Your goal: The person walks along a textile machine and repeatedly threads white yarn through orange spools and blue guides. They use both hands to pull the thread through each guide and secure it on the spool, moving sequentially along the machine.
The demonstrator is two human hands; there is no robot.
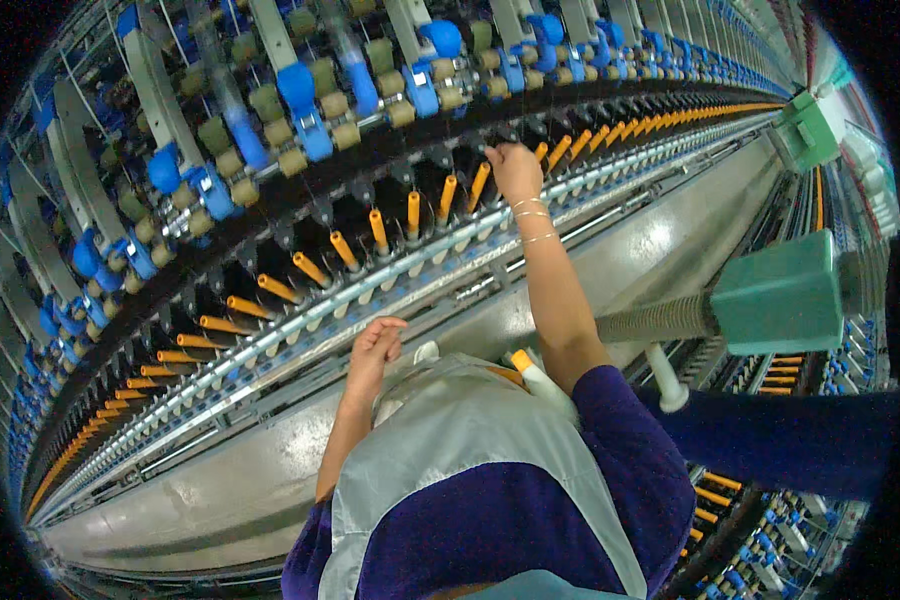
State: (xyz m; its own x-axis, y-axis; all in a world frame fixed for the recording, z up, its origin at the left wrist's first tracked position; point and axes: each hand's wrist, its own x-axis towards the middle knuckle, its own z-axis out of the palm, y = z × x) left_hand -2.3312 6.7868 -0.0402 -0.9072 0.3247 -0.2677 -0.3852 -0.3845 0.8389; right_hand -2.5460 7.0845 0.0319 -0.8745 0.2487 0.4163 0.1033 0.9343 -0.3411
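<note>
- Long rows of a ring spinning frame point(300, 300) fill the hall, curving away to the far end, and a second frame point(770, 540) stands behind the person.
- Above the spindles runs the drafting section, with blue weighting arms point(305, 110) and beige rollers point(270, 100) in a dense line.
- One green travelling cleaner point(775, 292) with a ribbed hose hangs at the right side, near the person's right elbow.
- Below the spindles lies a grey metal cover point(260, 480), bare and shiny.
- On the spindles stand orange bobbins point(413, 210), one beside the other, each just apart from its neighbour.
- Right hand point(515, 168) is stretched far forward to the row; its fingers are pinched narrow at the top of one orange bobbin point(541, 152), probably on a thread, but the thread itself is too thin for me to see.
- Left hand point(375, 345) is held near the chest, curled loosely; I cannot tell if it keeps something.
- For a good piecing, I think the pinch should stay light and straight above the bobbin, and the bracelets point(532, 212) should be kept away from the turning spindles.
</note>
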